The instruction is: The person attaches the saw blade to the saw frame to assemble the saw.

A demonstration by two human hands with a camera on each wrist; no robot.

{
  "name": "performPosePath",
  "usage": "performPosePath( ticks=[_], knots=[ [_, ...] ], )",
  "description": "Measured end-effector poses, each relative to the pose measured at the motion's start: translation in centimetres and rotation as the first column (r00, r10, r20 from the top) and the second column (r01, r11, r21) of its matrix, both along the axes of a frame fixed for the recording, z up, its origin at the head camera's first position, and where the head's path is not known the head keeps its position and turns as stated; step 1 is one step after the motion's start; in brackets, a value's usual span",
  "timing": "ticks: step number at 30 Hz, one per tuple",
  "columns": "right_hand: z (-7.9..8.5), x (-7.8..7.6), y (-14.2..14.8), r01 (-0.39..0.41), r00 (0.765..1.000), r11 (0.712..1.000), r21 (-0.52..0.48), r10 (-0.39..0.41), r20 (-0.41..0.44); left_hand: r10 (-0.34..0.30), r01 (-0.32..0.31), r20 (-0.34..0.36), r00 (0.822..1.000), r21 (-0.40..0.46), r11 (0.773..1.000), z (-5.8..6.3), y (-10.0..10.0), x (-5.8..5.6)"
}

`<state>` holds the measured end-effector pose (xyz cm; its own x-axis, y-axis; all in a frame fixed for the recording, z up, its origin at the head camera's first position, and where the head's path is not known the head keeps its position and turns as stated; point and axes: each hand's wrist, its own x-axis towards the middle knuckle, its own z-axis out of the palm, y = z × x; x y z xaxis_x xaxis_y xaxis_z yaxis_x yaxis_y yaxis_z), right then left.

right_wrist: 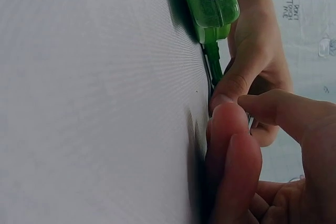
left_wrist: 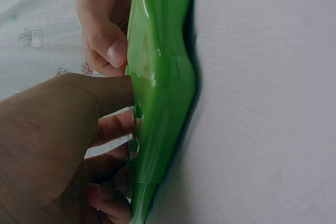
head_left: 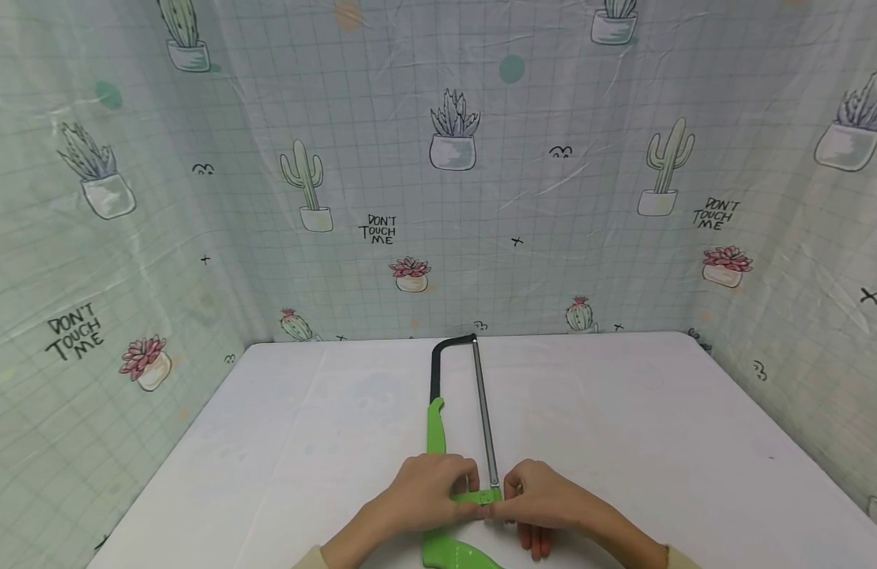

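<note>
A hacksaw (head_left: 435, 431) lies on the white table, its green handle end toward me and its black front bow (head_left: 436, 367) pointing away. The silver blade (head_left: 484, 419) runs along its right side, down to a green bracket (head_left: 484, 496). My left hand (head_left: 427, 490) reaches over the green frame, its thumb and curled fingers gripping around the bracket. From the right, my right hand (head_left: 552, 494) pinches the bracket's outer end with thumb and index finger; the exact part there is hidden. The green handle body (left_wrist: 163, 77) fills the middle of the left wrist view.
The white table (head_left: 325, 442) extends to both sides of the saw. A cloth (head_left: 382, 103) printed with cacti hangs behind the table and along its left and right sides. The saw's far tip lies close to the table's back edge.
</note>
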<state>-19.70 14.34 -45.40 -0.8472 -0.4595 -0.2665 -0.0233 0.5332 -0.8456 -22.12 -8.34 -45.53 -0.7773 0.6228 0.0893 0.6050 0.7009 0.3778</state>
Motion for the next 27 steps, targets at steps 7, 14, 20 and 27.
performPosePath(
  ticks=[7,14,20,27],
  knots=[
    [0.05,-0.07,0.22,-0.027,0.999,0.999,-0.037,0.028,0.021,0.000,0.000,0.005,1.000,0.005,1.000,-0.03,0.04,-0.08],
    [0.13,-0.19,0.51,-0.063,0.996,0.995,-0.073,0.067,0.053,0.001,-0.001,0.004,1.000,-0.005,1.000,-0.04,0.08,-0.10],
    [0.14,-0.35,0.54,-0.069,0.995,0.994,-0.090,0.076,0.070,0.005,-0.005,0.006,1.000,-0.010,1.000,0.00,0.12,-0.08],
    [0.07,-0.44,0.50,-0.066,0.993,0.992,-0.110,0.076,0.089,0.008,-0.008,0.010,1.000,-0.003,1.000,0.03,0.11,-0.06]
  ],
)
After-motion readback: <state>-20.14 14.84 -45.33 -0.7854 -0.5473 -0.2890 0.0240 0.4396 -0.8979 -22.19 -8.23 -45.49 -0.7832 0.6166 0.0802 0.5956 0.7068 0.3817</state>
